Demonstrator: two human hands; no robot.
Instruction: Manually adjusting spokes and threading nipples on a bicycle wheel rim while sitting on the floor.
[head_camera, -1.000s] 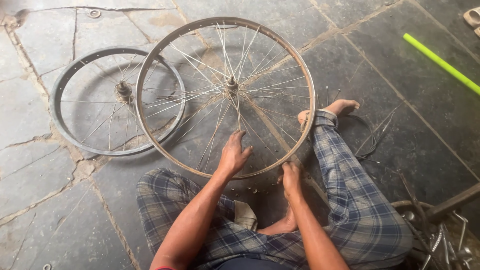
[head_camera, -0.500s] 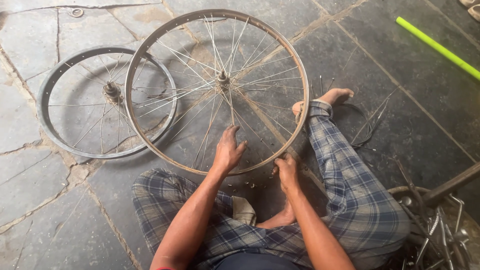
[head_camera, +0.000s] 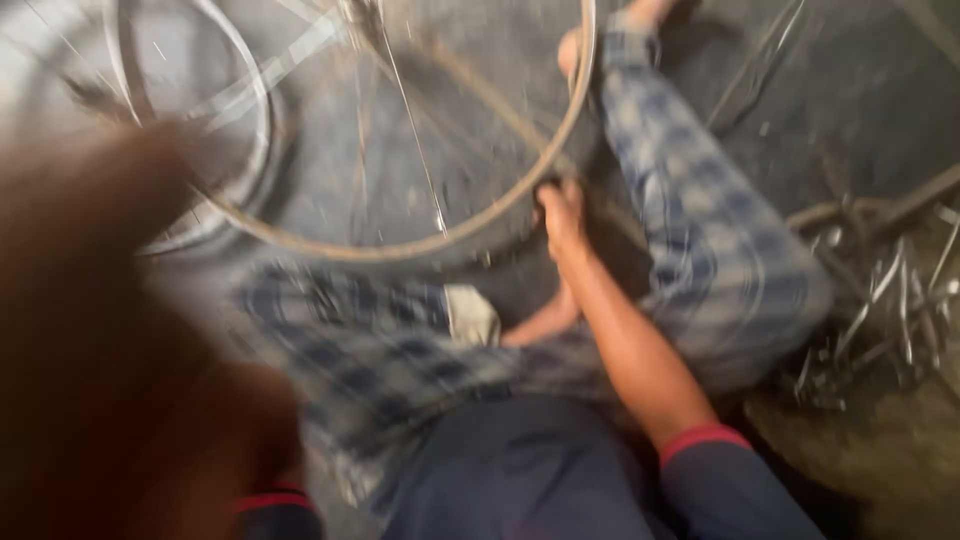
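Note:
The picture is heavily blurred. A large spoked bicycle wheel (head_camera: 420, 248) stands in front of my crossed legs in checked trousers (head_camera: 700, 230). My right hand (head_camera: 562, 215) grips its rim at the lower right. My left hand (head_camera: 110, 340) is lifted off the wheel and fills the left of the view as a brown blur close to the camera; its fingers cannot be made out.
A second spoked wheel (head_camera: 255, 120) lies flat on the stone floor behind and to the left. A heap of loose metal spokes (head_camera: 880, 310) sits at my right. A small pale object (head_camera: 470, 315) rests on my lap.
My left hand has left the wheel rim and risen toward the camera. The view has dropped and moved closer, and my right hand stays on the rim.

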